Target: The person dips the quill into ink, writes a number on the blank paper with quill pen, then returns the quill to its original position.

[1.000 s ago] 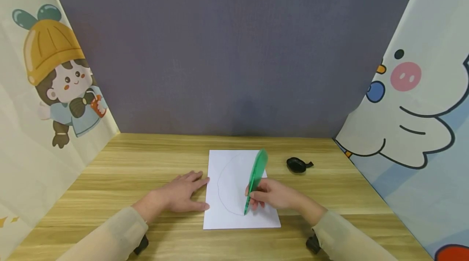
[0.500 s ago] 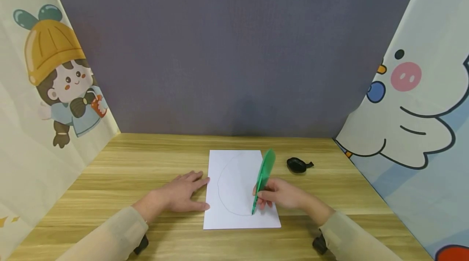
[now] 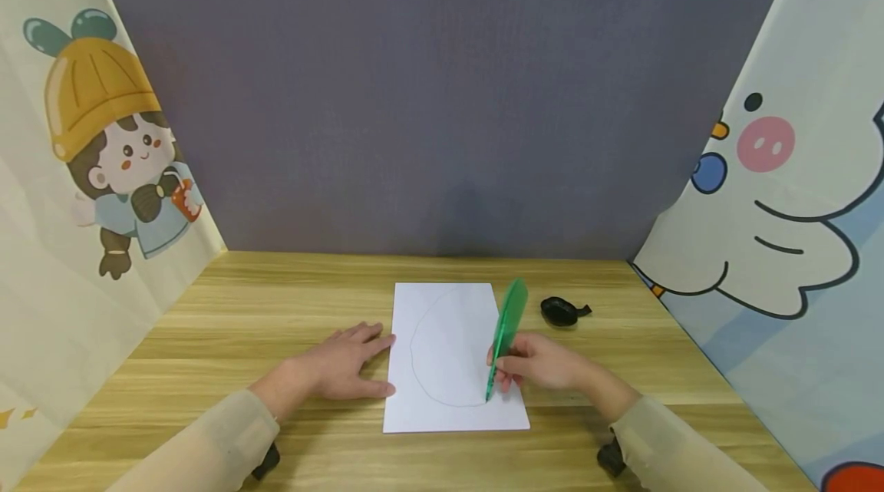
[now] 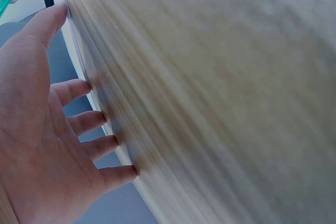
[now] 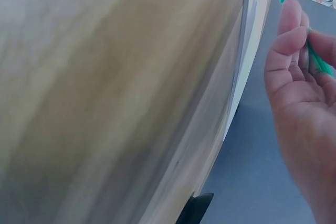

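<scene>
Your right hand (image 3: 540, 360) pinches the green pen (image 3: 510, 317), with its tip on the white paper (image 3: 452, 350) near five o'clock. A thin curved line (image 3: 411, 354) runs from near twelve, past nine and six, to the tip. Your left hand (image 3: 343, 369) lies spread at nine o'clock, its thumb touching the paper's edge. A small black thing (image 3: 559, 312) sits on the counter (image 3: 297, 300) at two o'clock, near the paper.

The wood-grain table (image 3: 276, 296) bears white paper (image 3: 449, 350) and a black object (image 3: 559, 312).
</scene>
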`<state>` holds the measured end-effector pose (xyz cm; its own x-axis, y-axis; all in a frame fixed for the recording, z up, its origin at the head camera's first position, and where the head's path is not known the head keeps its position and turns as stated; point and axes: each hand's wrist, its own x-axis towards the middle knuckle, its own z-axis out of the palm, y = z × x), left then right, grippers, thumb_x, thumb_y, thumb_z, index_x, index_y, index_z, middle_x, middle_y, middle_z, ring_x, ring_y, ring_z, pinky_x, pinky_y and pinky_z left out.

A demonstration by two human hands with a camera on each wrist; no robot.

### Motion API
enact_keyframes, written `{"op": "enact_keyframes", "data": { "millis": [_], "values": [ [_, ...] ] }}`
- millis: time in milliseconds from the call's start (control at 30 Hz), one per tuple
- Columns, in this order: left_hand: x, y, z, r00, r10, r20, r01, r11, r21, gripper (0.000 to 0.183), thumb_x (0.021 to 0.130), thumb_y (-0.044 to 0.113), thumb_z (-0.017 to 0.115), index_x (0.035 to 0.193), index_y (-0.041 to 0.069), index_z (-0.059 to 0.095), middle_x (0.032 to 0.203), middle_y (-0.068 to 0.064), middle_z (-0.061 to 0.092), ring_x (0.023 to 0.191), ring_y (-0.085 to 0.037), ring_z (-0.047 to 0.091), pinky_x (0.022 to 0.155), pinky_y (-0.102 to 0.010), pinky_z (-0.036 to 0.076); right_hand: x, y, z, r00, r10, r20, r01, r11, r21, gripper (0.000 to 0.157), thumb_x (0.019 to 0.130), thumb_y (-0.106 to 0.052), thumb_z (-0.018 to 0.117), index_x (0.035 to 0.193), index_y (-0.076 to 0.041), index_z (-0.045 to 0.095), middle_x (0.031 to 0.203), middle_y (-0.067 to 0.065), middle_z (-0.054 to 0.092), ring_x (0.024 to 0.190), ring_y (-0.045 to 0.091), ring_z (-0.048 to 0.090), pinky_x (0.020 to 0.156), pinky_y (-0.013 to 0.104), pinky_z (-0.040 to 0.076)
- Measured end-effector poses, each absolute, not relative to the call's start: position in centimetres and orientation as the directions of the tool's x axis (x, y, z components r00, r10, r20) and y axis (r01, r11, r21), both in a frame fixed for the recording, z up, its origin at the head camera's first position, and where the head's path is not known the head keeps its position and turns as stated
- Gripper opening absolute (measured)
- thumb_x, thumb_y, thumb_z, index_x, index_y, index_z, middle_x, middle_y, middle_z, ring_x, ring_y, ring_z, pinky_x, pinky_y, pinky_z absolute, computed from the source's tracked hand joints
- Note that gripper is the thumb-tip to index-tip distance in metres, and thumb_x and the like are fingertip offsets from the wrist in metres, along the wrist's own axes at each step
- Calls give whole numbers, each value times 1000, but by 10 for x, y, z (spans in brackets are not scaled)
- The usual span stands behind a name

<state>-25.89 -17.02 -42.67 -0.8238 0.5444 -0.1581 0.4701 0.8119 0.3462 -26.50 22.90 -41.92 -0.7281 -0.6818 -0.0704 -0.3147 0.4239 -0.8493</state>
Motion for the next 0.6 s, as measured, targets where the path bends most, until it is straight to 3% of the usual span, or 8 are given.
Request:
{"op": "enact_keyframes", "data": {
  "millis": [300, 600],
  "values": [
    [-259, -171, -426, -825, 543, -156, 470, 813, 342, 95, 99, 73, 66, 172, 20, 39, 181, -19, 28, 168, -48, 24, 134, -72, 22, -272, 235, -421, -721, -689, -75, -312, 419, -853, 25, 113, -12, 56, 122, 9, 68, 98, 20, 78, 85, 16, 74, 70, 28, 61],
    [-259, -171, -427, -827, 541, -152, 468, 814, 344, 95, 98, 73, 66, 172, 20, 40, 181, -18, 29, 168, -47, 24, 134, -71, 23, -278, 240, -422, -746, -658, -100, -297, 463, -835, 25, 114, -15, 57, 122, 4, 71, 94, 15, 78, 82, 17, 72, 69, 27, 60]
  ]
}}
